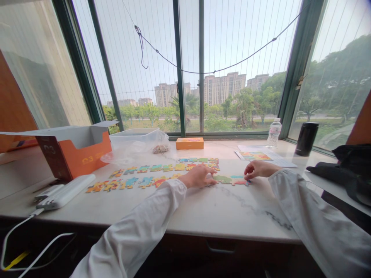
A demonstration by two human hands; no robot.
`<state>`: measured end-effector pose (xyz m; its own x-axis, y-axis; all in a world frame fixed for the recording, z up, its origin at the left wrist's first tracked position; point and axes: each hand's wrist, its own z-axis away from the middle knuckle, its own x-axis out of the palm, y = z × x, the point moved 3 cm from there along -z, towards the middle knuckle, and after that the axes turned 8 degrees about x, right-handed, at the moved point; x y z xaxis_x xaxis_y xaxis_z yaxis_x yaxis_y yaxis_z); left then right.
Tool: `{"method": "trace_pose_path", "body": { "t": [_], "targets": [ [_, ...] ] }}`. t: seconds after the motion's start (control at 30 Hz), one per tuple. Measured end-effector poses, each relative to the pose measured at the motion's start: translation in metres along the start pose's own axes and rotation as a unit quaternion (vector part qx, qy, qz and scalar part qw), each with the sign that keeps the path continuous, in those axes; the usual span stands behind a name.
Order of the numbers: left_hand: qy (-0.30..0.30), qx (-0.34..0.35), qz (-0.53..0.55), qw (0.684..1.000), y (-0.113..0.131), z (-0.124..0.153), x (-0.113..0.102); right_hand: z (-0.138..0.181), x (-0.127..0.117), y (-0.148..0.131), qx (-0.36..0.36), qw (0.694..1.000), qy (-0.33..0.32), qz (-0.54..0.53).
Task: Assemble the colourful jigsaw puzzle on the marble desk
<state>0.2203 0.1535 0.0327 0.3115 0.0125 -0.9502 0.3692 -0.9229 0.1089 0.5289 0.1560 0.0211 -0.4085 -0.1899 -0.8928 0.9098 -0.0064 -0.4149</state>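
A joined strip of jigsaw puzzle, in green, blue and red, lies flat on the white marbled tabletop between my hands. My left hand rests at the strip's left end, palm down, its fingers apart and the tips touching the table and the strip's edge. At the other end my right hand is closed in a pinch on a small puzzle piece, largely covered by the fingertips. Loose puzzle pieces lie in rows to the left; my left hand hides some of them.
An orange box, a clear plastic bin and a white power strip stand at left. By the window are a small orange box, a picture sheet, a water bottle and a black tumbler. A black bag lies right.
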Motion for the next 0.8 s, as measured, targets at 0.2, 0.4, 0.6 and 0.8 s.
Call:
{"method": "trace_pose_path", "body": {
  "t": [0.2,0.4,0.6,0.8],
  "targets": [
    [-0.01,0.001,0.004,1.0,-0.002,0.0,0.003,0.001,0.002,-0.002,-0.003,1.0,0.008,-0.012],
    [0.031,-0.095,-0.021,0.995,-0.032,0.003,-0.01,0.001,0.0,-0.011,-0.033,0.993,0.108,-0.029],
    [0.038,-0.301,-0.136,0.943,-0.087,0.034,-0.03,-0.004,0.017,-0.033,-0.052,0.983,0.173,-0.019],
    [0.017,-0.37,-0.14,0.918,-0.112,0.056,-0.027,-0.024,0.04,-0.101,-0.142,0.975,0.169,0.017]
  ]
}}
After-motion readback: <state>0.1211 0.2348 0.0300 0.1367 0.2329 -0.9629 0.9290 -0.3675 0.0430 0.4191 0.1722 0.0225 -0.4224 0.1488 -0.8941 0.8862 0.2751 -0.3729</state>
